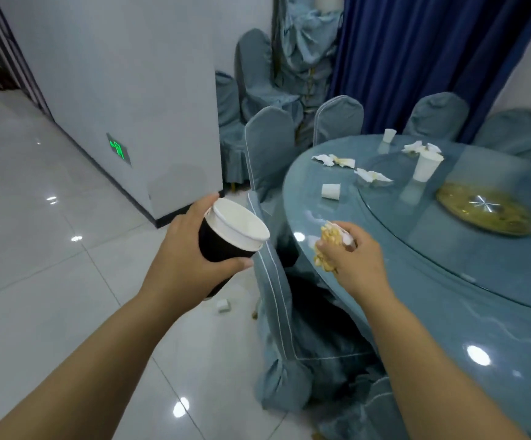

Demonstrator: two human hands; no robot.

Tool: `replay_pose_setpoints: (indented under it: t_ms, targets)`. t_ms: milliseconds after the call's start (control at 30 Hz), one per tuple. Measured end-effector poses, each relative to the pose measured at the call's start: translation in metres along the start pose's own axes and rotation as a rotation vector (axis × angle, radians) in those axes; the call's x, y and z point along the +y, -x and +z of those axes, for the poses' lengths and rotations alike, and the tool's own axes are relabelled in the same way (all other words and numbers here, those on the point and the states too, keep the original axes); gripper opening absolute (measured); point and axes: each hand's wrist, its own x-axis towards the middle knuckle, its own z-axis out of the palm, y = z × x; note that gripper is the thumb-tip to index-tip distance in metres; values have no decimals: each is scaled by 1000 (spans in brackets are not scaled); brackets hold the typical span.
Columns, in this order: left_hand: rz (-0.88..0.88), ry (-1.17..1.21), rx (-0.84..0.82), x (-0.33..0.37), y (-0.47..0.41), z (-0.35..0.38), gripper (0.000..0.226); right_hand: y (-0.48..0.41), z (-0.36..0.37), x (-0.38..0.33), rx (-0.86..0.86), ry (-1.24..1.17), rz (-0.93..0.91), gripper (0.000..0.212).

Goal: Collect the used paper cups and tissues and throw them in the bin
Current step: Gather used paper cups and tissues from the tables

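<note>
My left hand (191,252) grips a stack of paper cups (229,233), a white cup nested in a black one, held over the floor left of the table. My right hand (349,258) holds a crumpled, yellow-stained tissue (329,246) above the near edge of the round blue table (448,281). On the table lie a tipped white cup (330,190), an upright white cup (426,166), a small far cup (389,135) and several soiled tissues (372,176), (334,160), (420,148). No bin is in view.
Blue-covered chairs (273,312) ring the table, one right below my hands. A glass turntable carries a gold plate (486,211). A small white scrap (223,305) lies on the tiled floor. A grey wall corner (162,122) stands to the left, a blue curtain behind.
</note>
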Motion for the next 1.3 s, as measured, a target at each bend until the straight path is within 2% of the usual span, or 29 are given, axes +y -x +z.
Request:
replay_pose_setpoints:
  t_ms: [200, 333, 433, 633, 900, 1067, 1300]
  targets:
    - [16, 67, -88, -50, -74, -35, 96, -29, 63, -14, 130, -39, 8, 24]
    - [36, 101, -137, -82, -125, -35, 95, -66, 90, -11, 231, -27, 43, 28]
    - [51, 99, -174, -107, -173, -28, 97, -108, 111, -3, 277, -27, 53, 22]
    - [96, 123, -265, -146, -288, -8, 88, -206, 146, 8, 360, -6, 57, 41]
    - [99, 192, -357, -188, -422, 18, 96, -318, 178, 9, 443, 134, 84, 17]
    - [135, 228, -446, -220, -507, 37, 97, -377, 203, 9, 532, 223, 138, 16]
    - [248, 263, -592, -258, -633, 55, 97, -450, 248, 7, 768, 228, 236, 19]
